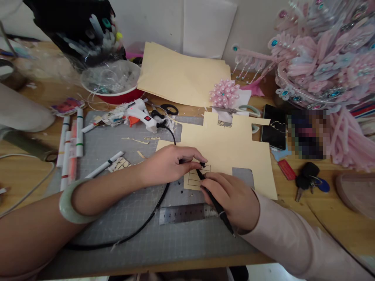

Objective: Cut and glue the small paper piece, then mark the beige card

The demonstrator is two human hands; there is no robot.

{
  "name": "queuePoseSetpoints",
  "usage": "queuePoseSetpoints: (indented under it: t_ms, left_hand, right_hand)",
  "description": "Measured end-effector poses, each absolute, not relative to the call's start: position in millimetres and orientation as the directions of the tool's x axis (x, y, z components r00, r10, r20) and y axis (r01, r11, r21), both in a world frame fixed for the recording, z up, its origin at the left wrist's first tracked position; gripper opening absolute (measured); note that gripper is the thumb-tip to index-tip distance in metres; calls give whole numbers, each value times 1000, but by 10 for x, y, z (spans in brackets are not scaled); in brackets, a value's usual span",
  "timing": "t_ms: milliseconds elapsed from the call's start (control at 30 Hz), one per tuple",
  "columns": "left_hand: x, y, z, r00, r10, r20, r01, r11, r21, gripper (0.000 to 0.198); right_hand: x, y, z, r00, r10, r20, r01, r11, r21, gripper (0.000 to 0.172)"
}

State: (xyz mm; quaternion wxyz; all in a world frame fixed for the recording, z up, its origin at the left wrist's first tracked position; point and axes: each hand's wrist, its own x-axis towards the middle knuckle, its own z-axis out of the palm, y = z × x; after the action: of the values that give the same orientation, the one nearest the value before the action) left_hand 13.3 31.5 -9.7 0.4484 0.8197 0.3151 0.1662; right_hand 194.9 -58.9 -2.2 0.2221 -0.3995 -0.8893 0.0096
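Note:
My right hand (pixel 231 195) is closed round a black pen (pixel 216 203), which slants from its upper end by my left fingertips down to a thin point below my palm. Thumb and forefinger of my left hand (pixel 172 164) pinch a small black piece (pixel 202 165) that looks like a pen cap, right by the pen's upper end. Both hands are over a cream card sheet (pixel 225 146) with notched edges and a cut-out window. A ruled grid (pixel 195 180) in black lines is drawn on it, partly hidden by my fingers.
A metal ruler (pixel 184 214) lies in front of the card on the grey cutting mat (pixel 205 244). A white glue gun (pixel 143 117) trails a black cable under my left arm. Markers (pixel 65 142), scissors (pixel 168 109), keys (pixel 306 181) and pink beaded ornaments (pixel 316 62) surround the mat.

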Motion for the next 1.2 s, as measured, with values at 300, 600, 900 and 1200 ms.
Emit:
queuePoseSetpoints:
  t_ms: [300, 600, 900, 1200]
  left_hand:
    - [134, 315, -71, 753, 658, -8, 356, -396, 846, 21]
    - [136, 314, -80, 749, 662, -26, 366, -380, 849, 23]
    - [143, 314, -72, 742, 669, -43, 387, -375, 842, 24]
    - [140, 312, -72, 742, 669, -55, 391, -365, 845, 24]
  right_hand:
    - [1923, -599, 12, -588, 725, 359, 709, 675, -202, 25]
    - [1967, -602, -20, -548, 740, 390, 676, 666, -314, 12]
    - [2047, -569, -106, -328, 871, 365, 666, 487, -565, 12]
    - [2065, -529, -72, -199, 946, 256, 681, 322, -658, 5]
